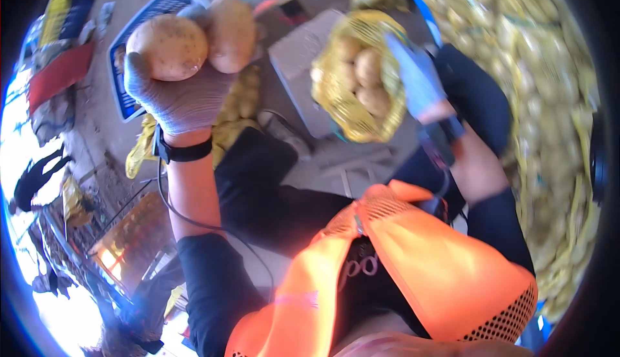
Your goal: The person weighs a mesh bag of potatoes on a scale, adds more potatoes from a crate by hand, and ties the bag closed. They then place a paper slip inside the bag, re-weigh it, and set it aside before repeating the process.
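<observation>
Two large potatoes [169, 47] rest in my left hand [177, 99], which wears a light glove and has its thumb and fingers curled around them. The second potato [230, 35] is slightly blurred. My right hand [416, 79], in a pale blue glove, grips the right rim of a yellow mesh bag [332, 108]. The bag's mouth is open, and several potatoes [369, 68] show inside it.
Behind my left hand is a blue plastic basket [118, 89]. A grey flat block [297, 60] lies left of the bag. Many filled mesh sacks [542, 99] line the right side. Another yellow mesh bag [242, 102] with potatoes lies beyond my left wrist.
</observation>
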Demonstrator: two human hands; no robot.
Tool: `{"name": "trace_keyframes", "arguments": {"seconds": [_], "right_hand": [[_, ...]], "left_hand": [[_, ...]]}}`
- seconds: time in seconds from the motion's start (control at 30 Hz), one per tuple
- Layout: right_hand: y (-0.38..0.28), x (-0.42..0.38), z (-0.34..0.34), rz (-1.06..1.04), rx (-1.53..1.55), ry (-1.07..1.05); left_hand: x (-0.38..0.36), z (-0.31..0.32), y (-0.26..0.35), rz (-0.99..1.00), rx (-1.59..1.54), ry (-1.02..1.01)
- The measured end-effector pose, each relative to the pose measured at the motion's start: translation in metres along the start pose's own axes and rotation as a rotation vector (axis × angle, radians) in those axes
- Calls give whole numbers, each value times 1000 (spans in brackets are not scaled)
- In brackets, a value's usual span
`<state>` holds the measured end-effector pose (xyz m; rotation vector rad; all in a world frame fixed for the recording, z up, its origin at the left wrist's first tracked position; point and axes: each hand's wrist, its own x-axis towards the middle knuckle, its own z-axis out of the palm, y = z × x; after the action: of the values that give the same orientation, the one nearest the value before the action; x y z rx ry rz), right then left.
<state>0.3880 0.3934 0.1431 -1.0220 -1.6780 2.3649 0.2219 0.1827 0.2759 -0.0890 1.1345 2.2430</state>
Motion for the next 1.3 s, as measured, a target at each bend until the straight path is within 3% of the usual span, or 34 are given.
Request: {"name": "trace_keyframes", "arguments": {"seconds": [0.07, 0.13, 0.2, 0.23, 0.27, 0.33, 0.37, 0.47, 0.53, 0.6, 0.63, 0.77, 0.87, 0.9, 0.93, 1.07, 1.1, 1.13, 1.2, 1.27, 1.3], "right_hand": [[-19, -15, 16, -15, -9, 94], [0, -12, 11, -307, -183, 67], [-13, -17, 5, -222, -40, 153], [-19, -17, 1, -117, 91, 234], [-13, -7, -12, -128, 359, 181], [-14, -10, -12, -220, 158, 138], [-11, -8, -10, -226, 172, 133], [-13, -11, -5, -316, 45, 27], [-36, -25, -2, -81, 33, -8], [-30, -19, -2, -96, 12, -33], [-31, -20, -1, -82, -24, -21], [-25, -13, -6, -61, -83, -8], [-31, -15, -12, -29, -231, -27], [-36, -17, -15, -9, -352, -47], [-37, -18, -18, -5, -369, -44], [-42, -33, -20, -341, -410, -122], [-44, -29, -23, -198, -320, -30], [-47, -28, -25, -234, -202, 39], [-46, -17, -38, -350, -4, 225], [-49, -11, -44, -384, 148, 374], [-48, -11, -42, -392, 148, 366]], "left_hand": [[-9, 15, -45, -27, -131, -388], [-16, 35, -90, -213, -265, -406], [-9, 31, -132, -260, -162, -275], [-8, 23, -139, -326, 36, -161], [-6, 21, -147, -387, 233, -38], [-1, 2, -137, -56, 1037, -279], [1, 0, -127, -43, 1337, -274], [-1, 1, -110, -77, 1645, -229], [-3, 8, -104, -63, 1821, -205], [8, -16, -119, 65, 1870, -221], [10, -23, -125, 19, 1912, -208], [6, -24, -132, -29, 1930, -285], [6, -31, -131, -56, 1345, -381], [2, -25, -126, -10, 1002, -420], [-2, -21, -113, -27, 955, -402], [-13, -21, -60, 42, 376, -550], [-12, -28, -47, 113, 307, -495], [-12, -35, -37, 179, 237, -439], [-9, -54, -24, 380, 485, -4], [-3, -81, -16, 336, 763, 285], [-4, -89, -15, 282, 767, 284]]}}
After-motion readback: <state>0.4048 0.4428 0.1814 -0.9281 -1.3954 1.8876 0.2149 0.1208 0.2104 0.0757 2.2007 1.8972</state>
